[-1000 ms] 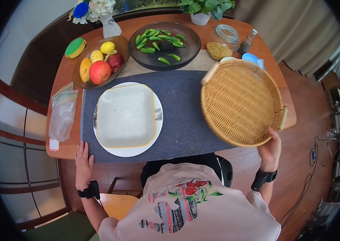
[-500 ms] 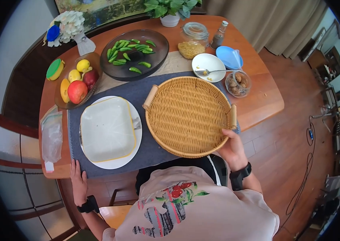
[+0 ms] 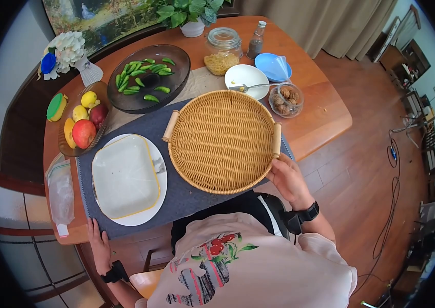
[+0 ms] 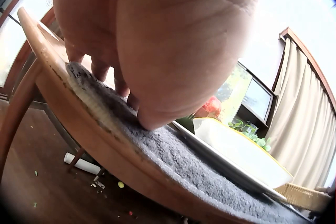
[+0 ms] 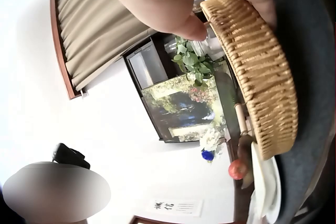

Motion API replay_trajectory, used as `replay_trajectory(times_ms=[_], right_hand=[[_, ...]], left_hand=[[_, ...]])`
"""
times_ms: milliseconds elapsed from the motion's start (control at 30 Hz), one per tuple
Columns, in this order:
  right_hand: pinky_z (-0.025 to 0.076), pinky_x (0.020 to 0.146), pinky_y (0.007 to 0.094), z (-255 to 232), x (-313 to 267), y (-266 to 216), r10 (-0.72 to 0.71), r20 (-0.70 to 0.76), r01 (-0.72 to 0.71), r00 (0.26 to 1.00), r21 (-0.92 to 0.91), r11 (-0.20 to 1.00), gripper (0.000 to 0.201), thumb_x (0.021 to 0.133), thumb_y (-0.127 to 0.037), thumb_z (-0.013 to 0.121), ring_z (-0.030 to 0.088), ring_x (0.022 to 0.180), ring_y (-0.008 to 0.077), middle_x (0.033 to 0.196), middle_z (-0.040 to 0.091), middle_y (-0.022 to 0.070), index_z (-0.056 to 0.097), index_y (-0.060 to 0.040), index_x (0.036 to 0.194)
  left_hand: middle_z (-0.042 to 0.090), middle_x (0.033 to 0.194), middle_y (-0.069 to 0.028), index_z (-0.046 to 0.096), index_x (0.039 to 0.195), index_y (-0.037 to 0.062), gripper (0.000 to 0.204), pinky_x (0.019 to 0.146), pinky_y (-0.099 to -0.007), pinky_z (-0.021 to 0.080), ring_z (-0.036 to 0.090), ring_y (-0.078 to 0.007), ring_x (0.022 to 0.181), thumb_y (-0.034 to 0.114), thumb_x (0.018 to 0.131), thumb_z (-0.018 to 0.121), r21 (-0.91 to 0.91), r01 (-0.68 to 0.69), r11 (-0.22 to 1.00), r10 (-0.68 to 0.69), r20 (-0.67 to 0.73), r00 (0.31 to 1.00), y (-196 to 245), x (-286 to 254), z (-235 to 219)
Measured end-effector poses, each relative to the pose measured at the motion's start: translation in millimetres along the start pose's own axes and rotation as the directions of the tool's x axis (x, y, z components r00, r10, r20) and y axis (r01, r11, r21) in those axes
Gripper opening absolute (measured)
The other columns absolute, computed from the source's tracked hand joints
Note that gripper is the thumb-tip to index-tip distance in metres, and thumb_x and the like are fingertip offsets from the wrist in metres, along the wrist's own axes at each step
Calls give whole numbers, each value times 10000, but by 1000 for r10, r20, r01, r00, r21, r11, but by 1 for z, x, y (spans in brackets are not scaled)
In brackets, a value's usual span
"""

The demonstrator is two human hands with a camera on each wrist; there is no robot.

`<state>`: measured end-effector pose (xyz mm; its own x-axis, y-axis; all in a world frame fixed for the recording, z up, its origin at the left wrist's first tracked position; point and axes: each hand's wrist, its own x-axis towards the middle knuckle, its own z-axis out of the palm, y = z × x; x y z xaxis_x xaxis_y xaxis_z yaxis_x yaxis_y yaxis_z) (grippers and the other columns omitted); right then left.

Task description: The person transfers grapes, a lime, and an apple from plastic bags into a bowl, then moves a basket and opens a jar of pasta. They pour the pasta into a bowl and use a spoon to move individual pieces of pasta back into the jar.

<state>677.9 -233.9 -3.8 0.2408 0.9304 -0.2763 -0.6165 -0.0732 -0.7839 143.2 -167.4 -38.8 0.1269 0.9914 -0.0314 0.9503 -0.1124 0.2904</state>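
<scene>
A round wicker tray with two wooden handles lies over the dark grey mat. My right hand holds its near right rim beside the handle, thumb on one side and fingers on the other; in the right wrist view the tray's woven side wall runs down from that hand. At the front left corner, my left hand rests on the edge of the mat and table with its fingers extended. Beside it a square white dish with a yellow rim sits on a round white plate.
Behind are a fruit bowl, a dark bowl of green peppers, a pasta jar, a white bowl with a fork, a blue bowl and a glass jar of walnuts. A plastic bag lies at left.
The wicker tray has come left and down from a raised, tilted position at the right, uncovering the bowls and walnut jar. The head view has shifted; my left hand stays at the table edge.
</scene>
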Motion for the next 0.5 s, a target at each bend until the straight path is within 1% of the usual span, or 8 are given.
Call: replay_trajectory(times_ms=[133,200,233,300,333,400,433,500], right_hand=[[425,896,329,-12,-5,-4,7,-35,-11,999,-136,991,441,886,-113,477,498,1065,185,1187,486,115,343,40,1277],[427,889,317,-31,-2,-7,-77,-133,42,988,-246,968,447,874,-110,510,500,1058,191,1195,483,114,357,45,1264],[427,889,317,-35,-1,-11,-79,-133,45,988,-245,969,447,874,-110,510,500,1058,191,1195,483,114,357,45,1264],[419,896,318,-40,6,-23,-244,-240,172,939,-285,943,495,850,-100,546,484,1078,211,1231,452,127,331,60,1267],[419,896,318,-45,13,-27,-249,-238,177,939,-285,942,495,850,-100,546,484,1078,211,1231,452,127,331,60,1267],[403,910,370,-58,34,-32,-601,-195,311,775,-710,632,574,817,-135,596,422,1169,237,1276,413,160,315,-8,1301],[403,910,370,-62,47,-37,-604,-191,316,773,-711,628,574,817,-135,596,422,1169,237,1276,413,160,315,-8,1301],[357,957,405,-68,74,-53,-795,65,199,603,-977,71,755,727,-217,681,368,1198,324,1299,359,207,265,28,1308]], left_hand=[[240,1408,-188,326,1321,2,497,1063,-385,200,243,-334,1295,18,838,444,3,5,1000,-5,-6,1000,0,1,1],[242,1407,-191,329,1318,-1,495,1063,-385,201,244,-335,1294,16,837,444,6,10,1000,-10,1,1000,-2,1,1],[244,1405,-193,333,1316,-4,493,1062,-386,202,246,-336,1293,15,835,443,7,16,1000,-16,6,1000,-2,2,1],[245,1404,-195,334,1314,-7,493,1062,-385,203,247,-338,1292,12,833,444,6,15,1000,-15,5,1000,0,2,0],[247,1402,-198,336,1312,-10,493,1061,-385,204,249,-339,1291,10,831,445,4,17,1000,-17,5,1000,0,2,0],[247,1402,-199,335,1311,-12,496,1061,-383,205,249,-341,1290,9,829,447,7,16,1000,-16,3,1000,0,2,1],[247,1401,-201,334,1311,-14,498,1061,-382,205,250,-343,1289,7,826,448,12,16,1000,-16,5,1000,-1,2,1],[248,1400,-203,334,1311,-15,500,1061,-381,206,250,-344,1289,9,825,450,5,14,1000,-14,3,1000,-3,1,1]])
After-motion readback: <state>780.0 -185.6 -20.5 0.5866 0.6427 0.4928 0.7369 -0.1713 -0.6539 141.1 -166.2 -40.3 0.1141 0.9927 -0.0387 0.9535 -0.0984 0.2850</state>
